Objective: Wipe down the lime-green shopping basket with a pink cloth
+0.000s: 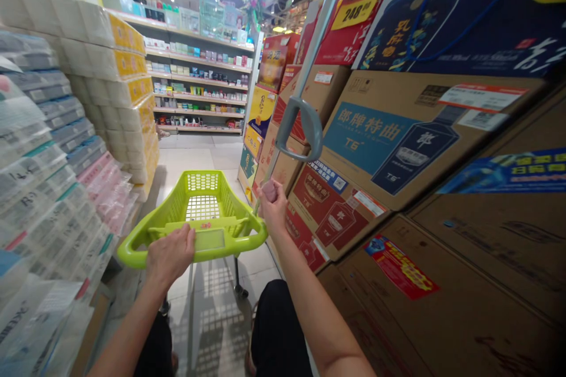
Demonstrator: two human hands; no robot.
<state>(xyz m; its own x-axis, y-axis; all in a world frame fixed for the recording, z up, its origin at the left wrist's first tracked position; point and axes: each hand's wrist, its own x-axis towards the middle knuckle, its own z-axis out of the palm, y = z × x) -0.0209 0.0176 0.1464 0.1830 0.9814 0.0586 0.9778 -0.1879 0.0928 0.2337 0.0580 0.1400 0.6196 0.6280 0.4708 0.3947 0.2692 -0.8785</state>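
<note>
One bare left hand (pixel 170 253); one bare right hand (pixel 273 203). Two bare forearms (pixel 318 300), slender, smoothly tapered to the wrist. One pair plain black fabric legwear (pixel 278 330), matte, covering the knees. Footwear mostly hidden, details unclear.

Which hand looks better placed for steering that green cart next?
Probably the left hand: it lies over the handle of the green cart. The right hand is closed around the pole, so it seems less free to steer.
</note>
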